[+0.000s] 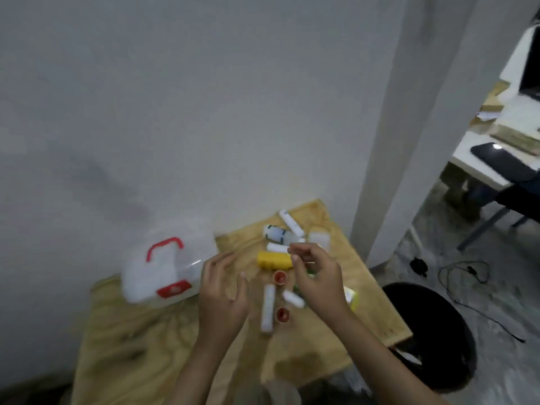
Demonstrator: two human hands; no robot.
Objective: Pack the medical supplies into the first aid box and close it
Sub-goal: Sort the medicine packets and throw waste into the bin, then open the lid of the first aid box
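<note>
Plywood tabletop (152, 340) against grey wall. Translucent plastic first aid box with red handle (166, 268) sits left, lid apparently shut. We hover left hand (223, 296) fingers loosely spread, empty. Right hand (317, 276) fingers curled; held item unclear. Yellow box (274, 260), white tubes (268, 306) scattered between. Risk: sweeping hand rolls tubes off edge.

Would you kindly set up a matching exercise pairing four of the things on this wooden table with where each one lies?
Things:
1. first aid box
2. yellow box
3. long white tube
4. white bottle with dark print

Places:
A. far side of the table, near the wall
B. left part of the table, beside the left hand
C. near side, between the two hands
D. middle of the pile, just left of the right hand

Pairs: 1-B, 2-D, 3-C, 4-A
</note>
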